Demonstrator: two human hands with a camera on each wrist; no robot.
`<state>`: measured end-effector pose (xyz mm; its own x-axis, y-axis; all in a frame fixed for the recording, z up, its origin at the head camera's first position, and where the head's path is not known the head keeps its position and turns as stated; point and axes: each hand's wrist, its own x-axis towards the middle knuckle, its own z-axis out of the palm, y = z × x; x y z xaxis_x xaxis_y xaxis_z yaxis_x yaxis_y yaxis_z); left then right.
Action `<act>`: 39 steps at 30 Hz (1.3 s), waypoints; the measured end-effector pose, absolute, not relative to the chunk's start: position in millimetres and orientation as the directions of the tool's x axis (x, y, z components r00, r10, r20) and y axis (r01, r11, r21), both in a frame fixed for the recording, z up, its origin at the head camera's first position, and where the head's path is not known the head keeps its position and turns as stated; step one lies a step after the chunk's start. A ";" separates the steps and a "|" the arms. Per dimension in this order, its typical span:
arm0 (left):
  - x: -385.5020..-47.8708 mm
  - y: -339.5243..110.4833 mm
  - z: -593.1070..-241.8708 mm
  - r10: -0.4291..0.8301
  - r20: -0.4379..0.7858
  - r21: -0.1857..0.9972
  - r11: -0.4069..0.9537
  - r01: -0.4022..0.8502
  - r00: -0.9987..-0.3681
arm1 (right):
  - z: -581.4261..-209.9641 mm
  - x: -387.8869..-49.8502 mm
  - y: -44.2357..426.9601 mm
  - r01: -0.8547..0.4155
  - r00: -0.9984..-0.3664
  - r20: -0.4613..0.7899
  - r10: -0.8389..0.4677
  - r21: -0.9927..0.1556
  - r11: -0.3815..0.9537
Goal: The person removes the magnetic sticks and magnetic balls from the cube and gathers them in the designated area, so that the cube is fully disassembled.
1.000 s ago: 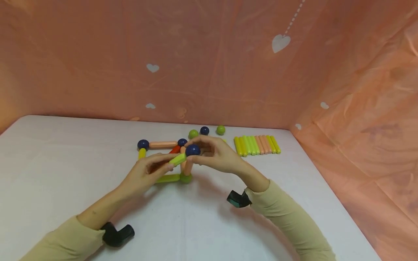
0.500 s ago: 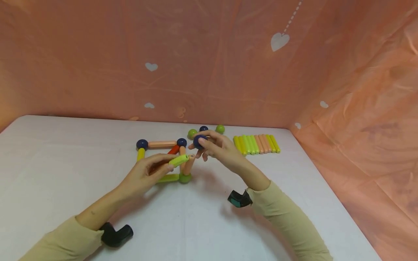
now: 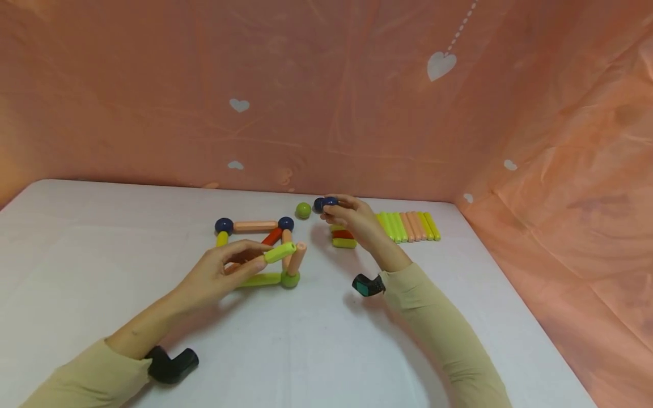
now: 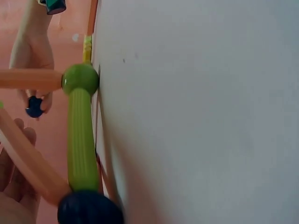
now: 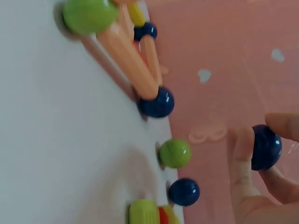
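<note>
My left hand (image 3: 219,272) pinches a light green stick (image 3: 280,252) above a frame of sticks and balls on the table. Beside that stick's free end, a peach stick (image 3: 297,259) stands up, tilted, from a green ball (image 3: 290,278). Dark blue balls (image 3: 223,226) mark the back corners, joined by a peach stick (image 3: 255,225). The left wrist view shows another dark blue ball (image 4: 88,207) at a front corner. Farther back, my right hand (image 3: 359,221) pinches a dark blue ball (image 5: 266,147) between fingers and thumb, apart from the frame.
A loose green ball (image 3: 303,210) and a loose dark blue ball (image 5: 184,192) lie near the back edge. Green and red sticks (image 3: 344,242) lie under the right hand. A row of yellow, green and peach sticks (image 3: 408,226) lies farther right. A peach cloth (image 3: 326,102) hangs behind.
The right hand has drawn the dark blue ball off the light green stick's end and carried it right and back. The left hand stays nearly in place with its stick.
</note>
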<state>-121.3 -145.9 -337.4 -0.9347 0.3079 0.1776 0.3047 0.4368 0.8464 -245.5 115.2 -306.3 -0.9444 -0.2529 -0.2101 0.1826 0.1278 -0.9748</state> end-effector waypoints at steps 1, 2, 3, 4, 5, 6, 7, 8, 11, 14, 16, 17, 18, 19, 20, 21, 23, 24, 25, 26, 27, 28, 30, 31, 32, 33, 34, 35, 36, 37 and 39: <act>-121.2 -147.9 -337.8 0.308 0.188 0.836 0.448 0.316 -0.933 | -308.1 -248.6 114.0 0.180 -0.945 -0.215 -0.246 -0.971 0.154; -121.2 -149.8 -338.1 0.309 0.199 0.826 0.458 0.329 -0.930 | -309.9 -251.7 112.6 0.174 -0.946 -0.216 -0.240 -0.968 0.182; -121.1 -151.9 -338.5 0.312 0.210 0.814 0.469 0.343 -0.926 | -311.6 -254.4 111.1 0.164 -0.948 -0.213 -0.236 -0.964 0.210; -120.8 -154.0 -338.9 0.318 0.224 0.797 0.485 0.361 -0.921 | -313.3 -257.1 109.3 0.152 -0.951 -0.209 -0.229 -0.958 0.244; -120.3 -156.3 -339.2 0.321 0.236 0.779 0.502 0.377 -0.917 | -314.8 -259.8 107.5 0.135 -0.955 -0.201 -0.220 -0.950 0.281; -120.0 -158.7 -339.5 0.323 0.248 0.762 0.517 0.390 -0.913 | -316.0 -262.4 105.6 0.118 -0.959 -0.189 -0.210 -0.944 0.309; -119.4 -161.1 -339.6 0.326 0.262 0.745 0.530 0.405 -0.908 | -316.8 -265.2 103.4 0.108 -0.964 -0.181 -0.197 -0.938 0.329; -118.9 -163.5 -339.7 0.325 0.266 0.732 0.544 0.410 -0.907 | -317.6 -268.2 101.4 0.097 -0.968 -0.169 -0.184 -0.933 0.347; -116.9 -170.2 -339.0 0.328 0.266 0.698 0.583 0.416 -0.906 | -320.4 -279.2 96.0 0.061 -0.980 -0.127 -0.155 -0.926 0.373; -114.5 -175.6 -338.1 0.343 0.252 0.673 0.610 0.418 -0.905 | -323.7 -289.4 90.9 0.026 -0.985 -0.089 -0.145 -0.922 0.385; -112.4 -178.0 -337.6 0.354 0.242 0.658 0.624 0.421 -0.903 | -326.1 -294.5 88.1 0.007 -0.988 -0.070 -0.135 -0.908 0.419; -111.6 -178.8 -337.7 0.359 0.240 0.652 0.629 0.423 -0.902 | -326.8 -296.4 86.6 0.000 -0.990 -0.062 -0.126 -0.897 0.441; -110.9 -179.5 -337.9 0.360 0.238 0.646 0.635 0.424 -0.902 | -327.5 -298.1 85.2 -0.008 -0.991 -0.053 -0.121 -0.889 0.458; -110.4 -180.0 -338.0 0.361 0.236 0.642 0.639 0.423 -0.902 | -328.4 -299.9 83.8 -0.014 -0.992 -0.047 -0.116 -0.879 0.476; -110.0 -180.3 -338.4 0.357 0.233 0.637 0.647 0.419 -0.905 | -329.1 -301.6 82.6 -0.021 -0.993 -0.039 -0.113 -0.871 0.491; -109.9 -180.7 -338.4 0.356 0.234 0.634 0.650 0.420 -0.905 | -329.7 -303.3 81.4 -0.031 -0.993 -0.029 -0.112 -0.862 0.507; -109.8 -181.6 -338.1 0.352 0.233 0.627 0.659 0.417 -0.906 | -330.4 -306.2 78.7 -0.043 -0.994 -0.018 -0.112 -0.855 0.516; -109.9 -182.2 -337.7 0.353 0.229 0.627 0.660 0.415 -0.907 | -330.9 -307.6 77.4 -0.044 -0.993 -0.017 -0.113 -0.852 0.522; -110.0 -182.9 -337.4 0.352 0.225 0.629 0.660 0.412 -0.908 | -331.5 -309.1 76.0 -0.046 -0.993 -0.017 -0.114 -0.848 0.528; -110.0 -183.8 -337.2 0.351 0.221 0.630 0.661 0.408 -0.910 | -332.0 -310.4 74.7 -0.046 -0.993 -0.019 -0.116 -0.845 0.532; -110.0 -184.8 -337.2 0.349 0.215 0.632 0.662 0.403 -0.912 | -332.5 -311.6 73.5 -0.046 -0.993 -0.022 -0.119 -0.843 0.536; -110.1 -186.0 -337.6 0.349 0.211 0.633 0.663 0.400 -0.913 | -333.0 -312.3 72.3 -0.043 -0.992 -0.028 -0.124 -0.842 0.537; -110.0 -188.2 -338.7 0.352 0.214 0.637 0.657 0.403 -0.911 | -335.6 -314.6 70.3 -0.053 -0.991 -0.024 -0.131 -0.834 0.550; -109.8 -188.7 -339.5 0.351 0.215 0.640 0.655 0.402 -0.912 | -337.4 -315.6 69.7 -0.060 -0.991 -0.017 -0.134 -0.830 0.554; -109.7 -189.2 -340.1 0.351 0.217 0.641 0.653 0.404 -0.911 | -339.1 -316.4 69.2 -0.068 -0.991 -0.010 -0.136 -0.825 0.560; -109.7 -189.5 -340.8 0.351 0.219 0.642 0.650 0.405 -0.910 | -340.9 -317.2 68.7 -0.077 -0.991 -0.001 -0.136 -0.820 0.566; -109.7 -189.6 -341.1 0.352 0.222 0.645 0.647 0.407 -0.909 | -342.5 -317.8 68.3 -0.083 -0.991 0.006 -0.135 -0.815 0.574; -109.6 -189.5 -341.3 0.350 0.224 0.645 0.646 0.408 -0.909 | -344.2 -318.6 67.7 -0.091 -0.991 0.016 -0.133 -0.805 0.586; -109.5 -189.5 -341.3 0.349 0.228 0.645 0.646 0.409 -0.909 | -345.5 -319.2 67.3 -0.094 -0.991 0.020 -0.130 -0.797 0.597; -109.6 -189.5 -341.3 0.347 0.227 0.645 0.646 0.407 -0.910 | -346.2 -319.4 66.8 -0.094 -0.992 0.020 -0.129 -0.793 0.602; -109.6 -190.3 -341.0 0.344 0.230 0.642 0.649 0.408 -0.910 | -346.6 -319.7 65.6 -0.090 -0.992 0.016 -0.125 -0.785 0.613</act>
<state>-109.6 -190.3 -341.0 -0.9102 0.3442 0.2304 0.4080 0.6492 0.6420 -319.7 65.6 -346.6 -0.9920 -0.1254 0.0165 -0.0904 0.6125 -0.7853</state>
